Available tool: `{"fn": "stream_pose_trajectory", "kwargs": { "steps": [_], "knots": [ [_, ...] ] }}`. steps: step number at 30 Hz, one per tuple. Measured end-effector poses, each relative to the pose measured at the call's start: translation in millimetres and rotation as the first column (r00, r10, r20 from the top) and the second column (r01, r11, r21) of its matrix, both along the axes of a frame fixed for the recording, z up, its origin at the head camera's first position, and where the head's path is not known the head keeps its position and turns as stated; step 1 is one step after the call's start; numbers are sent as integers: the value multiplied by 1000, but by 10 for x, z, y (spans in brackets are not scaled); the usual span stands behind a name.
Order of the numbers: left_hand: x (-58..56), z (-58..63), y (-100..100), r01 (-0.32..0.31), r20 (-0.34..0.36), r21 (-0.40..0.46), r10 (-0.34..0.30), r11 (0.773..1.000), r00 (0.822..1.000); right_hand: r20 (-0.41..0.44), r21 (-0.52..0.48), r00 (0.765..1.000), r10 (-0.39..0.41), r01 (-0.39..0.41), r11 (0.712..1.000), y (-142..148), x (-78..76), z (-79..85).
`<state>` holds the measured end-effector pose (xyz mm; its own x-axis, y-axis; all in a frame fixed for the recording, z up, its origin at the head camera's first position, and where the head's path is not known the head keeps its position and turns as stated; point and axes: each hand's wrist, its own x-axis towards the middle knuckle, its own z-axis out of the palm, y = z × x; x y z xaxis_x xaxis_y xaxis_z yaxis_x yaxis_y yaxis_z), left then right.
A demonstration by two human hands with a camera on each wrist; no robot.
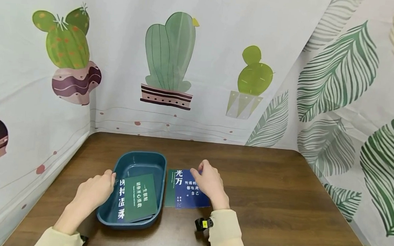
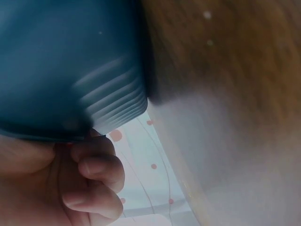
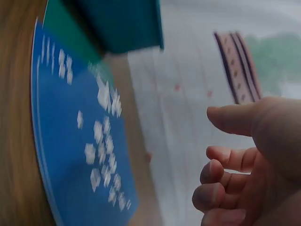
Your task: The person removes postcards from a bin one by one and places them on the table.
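Observation:
My left hand (image 1: 94, 188) grips the left rim of a blue plastic basin (image 1: 165, 162), thumb and curled fingers at its edge in the left wrist view. Inside the basin lie a green card (image 1: 143, 198) and, partly beneath it, a blue card (image 1: 121, 204) with white lettering. Over the table, my right hand (image 1: 210, 181) hovers above a blue card (image 1: 193, 199), its thumb apart from loosely bent fingers and nothing between them. This card overlaps a green card (image 1: 170, 201) right beside the basin. Ribbed lines mark the basin's outer wall (image 2: 115, 94) in the left wrist view.
The brown wooden table (image 1: 273, 194) extends to the right of the cards. Behind it hangs a white cloth (image 1: 213, 64) printed with cacti and leaves. A black wrist strap with a yellow tag (image 1: 205, 224) sits by the right sleeve.

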<state>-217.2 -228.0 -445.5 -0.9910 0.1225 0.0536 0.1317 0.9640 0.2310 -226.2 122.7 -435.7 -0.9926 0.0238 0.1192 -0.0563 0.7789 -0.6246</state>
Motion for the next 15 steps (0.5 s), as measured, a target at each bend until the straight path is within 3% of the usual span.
{"fn": "stream_pose_trajectory", "kwargs": {
  "steps": [5, 10, 15],
  "knots": [
    [-11, 31, -7, 0, -9, 1, 1, 1000, 1000, -90, 9, 986, 144, -144, 990, -254, 100, 175],
    [-12, 20, -9, -5, -11, 2, 5, 1000, 1000, -129, 15, 966, 224, -224, 974, -485, 245, 253],
    [-4, -3, -8, 0, -10, 4, 0, 1000, 1000, -178, 4, 919, 351, -356, 935, -722, 369, 252]
  ]
}}
